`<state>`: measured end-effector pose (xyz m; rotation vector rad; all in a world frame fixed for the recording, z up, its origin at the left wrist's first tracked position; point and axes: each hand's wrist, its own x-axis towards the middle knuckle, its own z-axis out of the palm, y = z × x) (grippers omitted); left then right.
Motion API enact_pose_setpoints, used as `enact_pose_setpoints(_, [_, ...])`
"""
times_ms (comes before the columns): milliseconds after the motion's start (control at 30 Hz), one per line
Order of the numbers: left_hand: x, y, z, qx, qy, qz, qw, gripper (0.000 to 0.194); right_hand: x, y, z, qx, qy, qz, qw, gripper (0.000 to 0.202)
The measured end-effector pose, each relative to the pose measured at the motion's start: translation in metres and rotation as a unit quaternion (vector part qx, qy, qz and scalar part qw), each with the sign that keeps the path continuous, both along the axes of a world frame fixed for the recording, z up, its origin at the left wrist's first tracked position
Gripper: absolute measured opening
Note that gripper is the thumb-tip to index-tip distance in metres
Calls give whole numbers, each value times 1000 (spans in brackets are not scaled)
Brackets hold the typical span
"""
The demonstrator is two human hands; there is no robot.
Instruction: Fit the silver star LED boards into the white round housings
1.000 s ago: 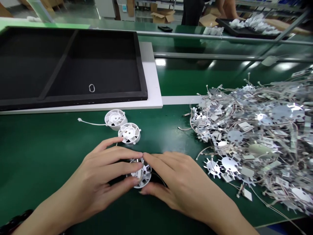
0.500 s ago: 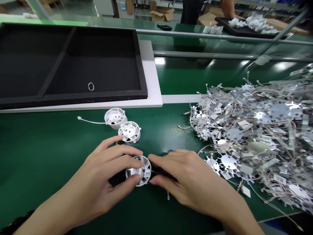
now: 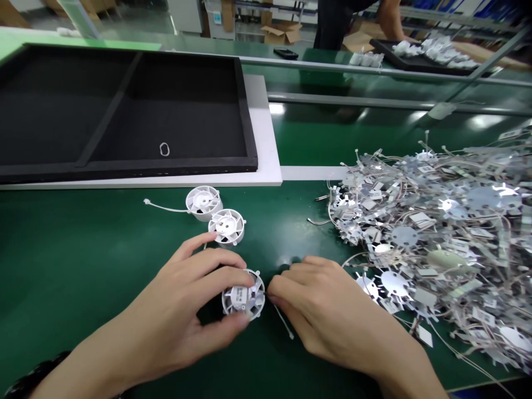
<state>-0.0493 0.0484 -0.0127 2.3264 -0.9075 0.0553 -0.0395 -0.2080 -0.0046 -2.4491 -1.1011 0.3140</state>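
A small round white fan [image 3: 258,303] with a label on its hub lies on the green table in front of me. My left hand [image 3: 183,310] grips it, thumb at its near side and fingers over its far rim. Close to its right side, my right hand [image 3: 328,305] is closed in a pinch on the fan's thin wire, mostly hidden by the fingers. A white cable [image 3: 285,322] with a small connector emerges below that hand. Just beyond my left fingers stand two more white fans, the nearer fan [image 3: 228,226] and the farther fan [image 3: 203,200], close together.
A large heap of shiny metal plates [image 3: 405,237] with wires covers the right side. Beyond the fans, a divided black tray [image 3: 187,166] rests on a white board [image 3: 270,149]; a small white ring [image 3: 164,149] lies inside. Another person's arm [image 3: 390,19] is at the far table.
My right thumb and fingers have closed together at the wire, where they were apart before. The left fingers have shifted slightly, showing more of the fan's hub. The whole view has shifted a little.
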Motion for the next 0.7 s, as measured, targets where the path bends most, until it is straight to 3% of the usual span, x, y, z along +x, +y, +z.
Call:
enact_pose_setpoints(133, [0,0,-5,5,8,-7,1000,35,0,-1,-1,-4,6,-6,1000,24])
enact_pose_setpoints(433, [3,0,-4,8,8,-11,1000,26,1,-2,1,-9,-1,-13,1000,23])
enact_pose_setpoints(567, [3,4,0,35,-31,-39,998,30,2,-10,2,49,30,-35,998,18])
enact_pose_setpoints(700, [5,12,9,3,-100,-33,994,20,4,-13,5,138,-40,-62,988,14])
